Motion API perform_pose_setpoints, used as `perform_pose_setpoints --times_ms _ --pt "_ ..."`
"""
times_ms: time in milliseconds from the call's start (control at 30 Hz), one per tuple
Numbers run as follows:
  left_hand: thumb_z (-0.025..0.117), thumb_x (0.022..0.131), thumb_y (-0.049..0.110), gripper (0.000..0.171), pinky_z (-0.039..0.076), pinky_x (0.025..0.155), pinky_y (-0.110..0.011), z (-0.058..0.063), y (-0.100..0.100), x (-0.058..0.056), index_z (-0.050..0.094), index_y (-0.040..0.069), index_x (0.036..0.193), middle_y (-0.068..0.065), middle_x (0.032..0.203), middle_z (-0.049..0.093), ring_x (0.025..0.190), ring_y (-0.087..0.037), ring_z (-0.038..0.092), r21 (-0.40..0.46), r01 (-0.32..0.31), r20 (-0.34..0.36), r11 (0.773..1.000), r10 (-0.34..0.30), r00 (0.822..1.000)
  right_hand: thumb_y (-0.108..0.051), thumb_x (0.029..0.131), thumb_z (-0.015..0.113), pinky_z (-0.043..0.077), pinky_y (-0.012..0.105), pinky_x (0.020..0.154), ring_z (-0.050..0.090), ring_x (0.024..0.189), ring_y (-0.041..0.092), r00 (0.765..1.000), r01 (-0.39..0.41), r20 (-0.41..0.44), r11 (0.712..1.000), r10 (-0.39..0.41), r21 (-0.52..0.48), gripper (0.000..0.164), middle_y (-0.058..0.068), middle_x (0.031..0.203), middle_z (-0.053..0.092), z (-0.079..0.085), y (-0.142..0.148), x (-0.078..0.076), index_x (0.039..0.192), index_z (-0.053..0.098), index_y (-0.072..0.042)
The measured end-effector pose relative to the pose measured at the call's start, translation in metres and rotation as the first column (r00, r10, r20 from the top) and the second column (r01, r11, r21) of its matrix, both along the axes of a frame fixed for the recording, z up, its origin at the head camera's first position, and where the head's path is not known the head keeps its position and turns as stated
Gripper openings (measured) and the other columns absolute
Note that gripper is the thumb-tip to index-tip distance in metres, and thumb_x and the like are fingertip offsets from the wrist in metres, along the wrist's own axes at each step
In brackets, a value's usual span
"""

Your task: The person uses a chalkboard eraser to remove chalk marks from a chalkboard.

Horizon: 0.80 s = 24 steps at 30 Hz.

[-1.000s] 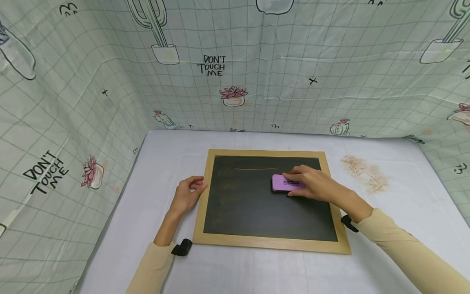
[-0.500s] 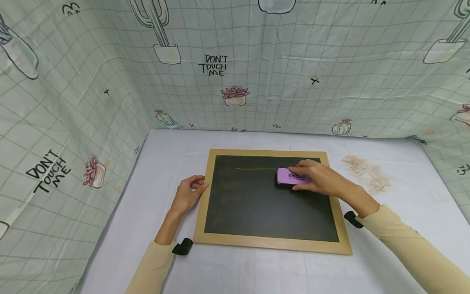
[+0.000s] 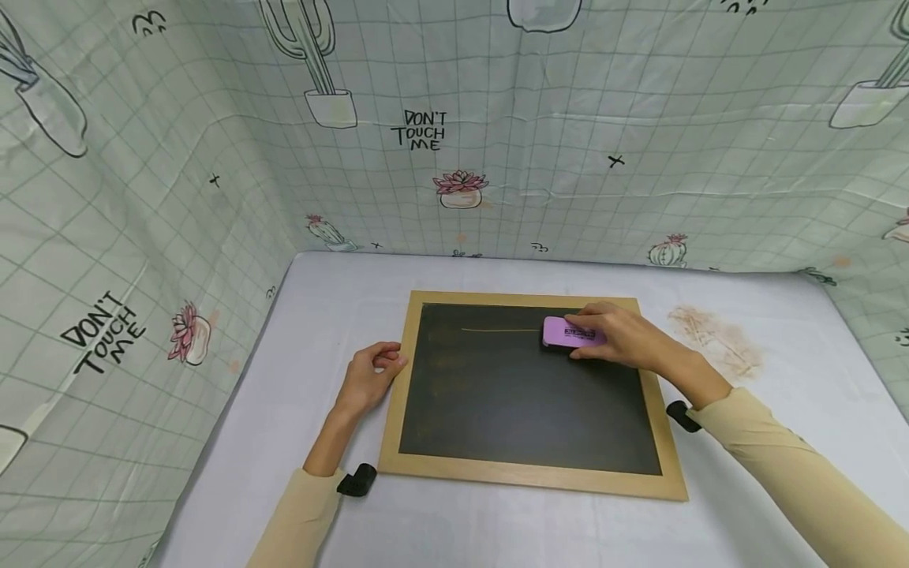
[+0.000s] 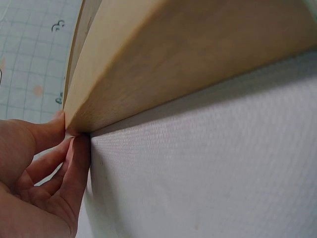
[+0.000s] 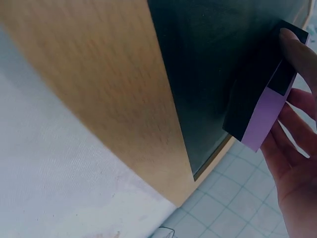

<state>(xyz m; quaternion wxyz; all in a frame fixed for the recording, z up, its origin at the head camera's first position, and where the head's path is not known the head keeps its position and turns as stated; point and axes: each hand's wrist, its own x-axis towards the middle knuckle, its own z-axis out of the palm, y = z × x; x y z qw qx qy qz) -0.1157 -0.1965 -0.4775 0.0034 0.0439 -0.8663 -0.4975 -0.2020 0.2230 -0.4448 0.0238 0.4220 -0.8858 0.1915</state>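
A blackboard [image 3: 525, 418] with a light wooden frame lies on the white-covered table. Near its top runs a thin yellowish chalk line [image 3: 499, 330]. My right hand [image 3: 628, 337] grips a purple board eraser [image 3: 556, 331] with a black underside, at the right end of that line. In the right wrist view the thumb lies along one side of the eraser [image 5: 262, 111], fingers on the other. At the board's left edge, my left hand [image 3: 368, 380] pinches the frame. The left wrist view has the thumb against the wooden frame [image 4: 163, 64] and a finger at its lower edge.
A patch of brownish chalk dust [image 3: 717, 339] marks the tabletop right of the board. A grid-patterned cloth [image 3: 554, 134] with cactus drawings hangs behind the table and at its sides. Faint chalk smears [image 3: 443, 363] show on the board's left part.
My right hand has slid the eraser up and slightly right across the board, up to the chalk line's level. The left hand has stayed at the frame. The head view has shifted slightly.
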Motion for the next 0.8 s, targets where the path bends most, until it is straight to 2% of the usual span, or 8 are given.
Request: perform_pose_setpoints --times_ms 167,467,667,800 --pt "0.072 0.096 0.005 0.030 0.047 0.074 -0.023 0.000 0.001 -0.001 0.067 -0.011 0.121 -0.021 0.105 0.069 0.092 -0.030 0.066 -0.001 0.008 0.023 1.000 -0.008 1.000 -0.026 0.081 0.089 0.049 0.037 0.072 0.055 0.084 0.018 1.000 0.006 0.008 1.000 -0.006 0.008 0.053 0.008 0.100 0.066 -0.001 -0.002 -0.001 0.123 0.073 0.003" --pt "0.071 0.096 0.005 0.030 0.048 0.075 -0.025 0.001 -0.001 -0.001 0.067 -0.011 0.122 -0.021 0.105 0.069 0.093 -0.033 0.066 -0.017 0.017 0.015 1.000 -0.016 1.000 -0.028 0.081 0.090 0.048 0.036 0.070 0.053 0.081 0.017 1.000 -0.022 -0.004 1.000 0.022 0.003 0.055 0.008 0.098 0.065 -0.003 -0.011 -0.006 0.124 0.073 0.003" --pt "0.072 0.096 0.005 0.031 0.048 0.077 -0.026 0.001 -0.002 -0.001 0.067 -0.011 0.122 -0.021 0.105 0.069 0.093 -0.032 0.066 -0.022 0.016 0.021 1.000 -0.015 1.000 -0.027 0.081 0.089 0.054 0.043 0.078 0.063 0.092 0.024 0.999 -0.040 -0.009 0.999 0.040 -0.011 0.053 0.013 0.107 0.069 -0.002 -0.021 -0.006 0.122 0.074 0.002" --pt "0.071 0.096 0.005 0.030 0.048 0.076 -0.025 0.001 -0.002 0.000 0.067 -0.011 0.121 -0.021 0.103 0.069 0.091 -0.031 0.066 -0.023 0.016 0.019 1.000 -0.016 1.000 -0.027 0.082 0.089 0.054 0.044 0.080 0.064 0.094 0.025 0.999 -0.044 0.004 0.999 0.044 -0.009 0.053 0.014 0.109 0.069 -0.003 -0.027 -0.006 0.123 0.073 0.003"
